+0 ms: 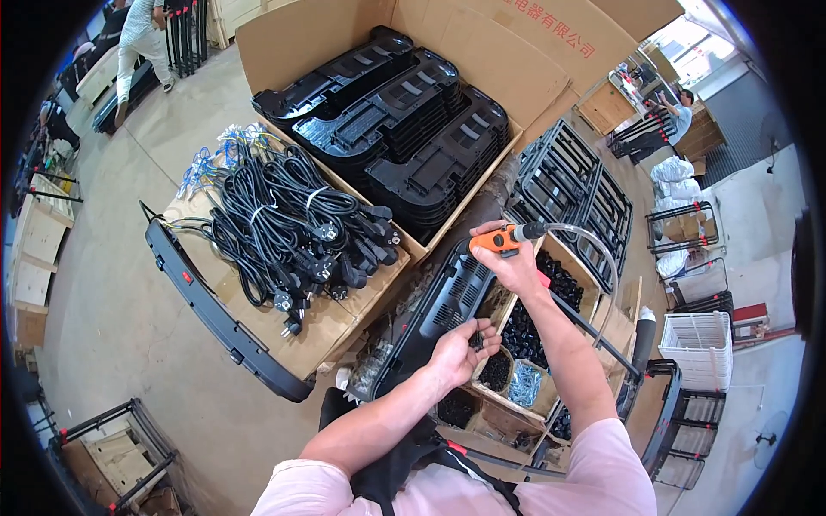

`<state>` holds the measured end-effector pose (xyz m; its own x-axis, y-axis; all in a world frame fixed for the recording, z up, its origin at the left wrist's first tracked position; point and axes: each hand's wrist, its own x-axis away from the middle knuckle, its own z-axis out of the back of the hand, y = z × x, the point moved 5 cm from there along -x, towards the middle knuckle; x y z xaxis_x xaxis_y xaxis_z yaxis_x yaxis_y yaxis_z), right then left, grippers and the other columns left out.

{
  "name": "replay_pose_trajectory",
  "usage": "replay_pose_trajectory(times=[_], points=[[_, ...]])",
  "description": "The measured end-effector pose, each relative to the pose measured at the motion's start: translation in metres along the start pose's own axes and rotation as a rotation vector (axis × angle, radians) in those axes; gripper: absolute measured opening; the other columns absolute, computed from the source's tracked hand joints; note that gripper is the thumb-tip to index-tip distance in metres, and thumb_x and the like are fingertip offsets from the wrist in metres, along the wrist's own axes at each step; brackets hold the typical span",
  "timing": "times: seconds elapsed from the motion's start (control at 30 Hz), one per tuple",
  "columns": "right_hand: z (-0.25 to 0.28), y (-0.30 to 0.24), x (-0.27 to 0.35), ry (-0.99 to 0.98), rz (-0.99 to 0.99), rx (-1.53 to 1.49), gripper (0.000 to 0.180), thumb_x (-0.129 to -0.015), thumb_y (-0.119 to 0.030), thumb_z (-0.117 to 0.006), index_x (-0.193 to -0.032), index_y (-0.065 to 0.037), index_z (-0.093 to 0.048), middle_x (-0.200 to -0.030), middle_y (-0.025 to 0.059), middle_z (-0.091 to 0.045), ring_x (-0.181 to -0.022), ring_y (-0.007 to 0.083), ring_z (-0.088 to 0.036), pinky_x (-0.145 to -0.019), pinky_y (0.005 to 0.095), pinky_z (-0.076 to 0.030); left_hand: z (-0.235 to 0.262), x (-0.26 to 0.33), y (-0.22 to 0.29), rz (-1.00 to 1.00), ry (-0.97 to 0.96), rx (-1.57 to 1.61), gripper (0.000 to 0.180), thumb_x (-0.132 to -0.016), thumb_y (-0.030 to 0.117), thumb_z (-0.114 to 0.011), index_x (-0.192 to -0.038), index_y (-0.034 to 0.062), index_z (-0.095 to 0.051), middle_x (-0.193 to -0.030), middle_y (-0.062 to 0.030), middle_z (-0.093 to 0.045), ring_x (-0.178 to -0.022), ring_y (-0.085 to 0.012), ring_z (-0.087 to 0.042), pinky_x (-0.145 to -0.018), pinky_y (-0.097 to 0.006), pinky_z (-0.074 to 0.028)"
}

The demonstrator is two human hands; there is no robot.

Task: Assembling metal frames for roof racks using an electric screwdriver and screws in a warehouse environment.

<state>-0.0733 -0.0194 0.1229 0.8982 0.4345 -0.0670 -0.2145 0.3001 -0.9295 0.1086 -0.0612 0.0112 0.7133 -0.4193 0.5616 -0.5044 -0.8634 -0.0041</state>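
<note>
My right hand (509, 265) is wrapped round an orange electric screwdriver (495, 239), with a clear hose or cord curving away from its rear end. The tool's tip is hidden; it lies over the far end of a long black vented housing (447, 305). My left hand (458, 353) is beside this housing with its fingers curled together, palm up. Something small and dark shows at its fingers, too small to name. Close to the left hand is a divided parts bin holding small black screws (496, 371), silvery screws (526, 383) and black plastic pieces (523, 335).
Bundled black power cords (275, 215) lie on cardboard at the left, beside a curved black strip (215, 322). Beyond them a large carton (284, 52) holds stacked black plastic covers (439, 163). Black frames (572, 198) stand at the right. Other people work farther off.
</note>
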Motion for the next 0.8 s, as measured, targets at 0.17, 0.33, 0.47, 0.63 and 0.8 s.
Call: replay_pose_trajectory(times=[0.17, 0.33, 0.47, 0.63, 0.8], points=[[0.007, 0.012, 0.0, 0.019, -0.04, 0.001, 0.034, -0.086, -0.01, -0.084, -0.116, -0.002, -0.07, -0.118, 0.0095, -0.076, -0.106, 0.0164, -0.07, -0.097, 0.0341, -0.057, 0.017, 0.022, -0.012, 0.02, 0.0, -0.036, 0.03, -0.115, 0.02, -0.046, -0.129, -0.0033, -0.058, -0.111, -0.013, -0.065, -0.1, -0.0273, -0.07, -0.095, -0.042, -0.062], [-0.004, 0.004, 0.005, 0.039, -0.061, 0.058, 0.034, -0.086, -0.011, -0.085, -0.116, -0.002, -0.07, -0.117, 0.0089, -0.076, -0.107, 0.0161, -0.07, -0.098, 0.034, -0.057, 0.033, 0.045, -0.011, 0.031, 0.025, -0.082, 0.03, -0.115, 0.021, -0.046, -0.127, -0.003, -0.059, -0.111, -0.0129, -0.066, -0.1, -0.0268, -0.069, -0.097, -0.042, -0.061], [-0.007, 0.011, 0.007, 0.116, -0.089, -0.099, 0.041, -0.085, -0.01, -0.084, -0.123, -0.002, -0.07, -0.115, 0.0081, -0.076, -0.107, 0.0157, -0.07, -0.099, 0.0332, -0.055, 0.042, 0.06, -0.006, 0.026, 0.03, -0.136, 0.03, -0.115, 0.022, -0.046, -0.126, -0.0018, -0.06, -0.111, -0.0125, -0.067, -0.1, -0.0263, -0.068, -0.098, -0.043, -0.06], [0.013, -0.015, 0.033, 0.302, 0.068, -0.023, 0.048, -0.085, -0.012, -0.087, -0.127, -0.002, -0.069, -0.119, 0.0112, -0.077, -0.111, 0.0187, -0.072, -0.101, 0.0356, -0.057, 0.053, 0.065, 0.003, -0.003, 0.035, -0.218, 0.031, -0.114, 0.024, -0.048, -0.127, -0.0006, -0.062, -0.115, -0.0117, -0.069, -0.105, -0.0255, -0.07, -0.096, -0.04, -0.06], [0.028, -0.059, 0.11, 0.399, -0.01, -0.138, 0.049, -0.086, -0.013, -0.087, -0.13, -0.003, -0.067, -0.119, 0.0096, -0.078, -0.111, 0.0161, -0.071, -0.103, 0.0348, -0.056, 0.06, 0.073, 0.0, 0.067, -0.007, -0.381, 0.032, -0.114, 0.023, -0.049, -0.129, -0.0007, -0.064, -0.12, -0.011, -0.07, -0.112, -0.0236, -0.069, -0.101, -0.038, -0.056]])
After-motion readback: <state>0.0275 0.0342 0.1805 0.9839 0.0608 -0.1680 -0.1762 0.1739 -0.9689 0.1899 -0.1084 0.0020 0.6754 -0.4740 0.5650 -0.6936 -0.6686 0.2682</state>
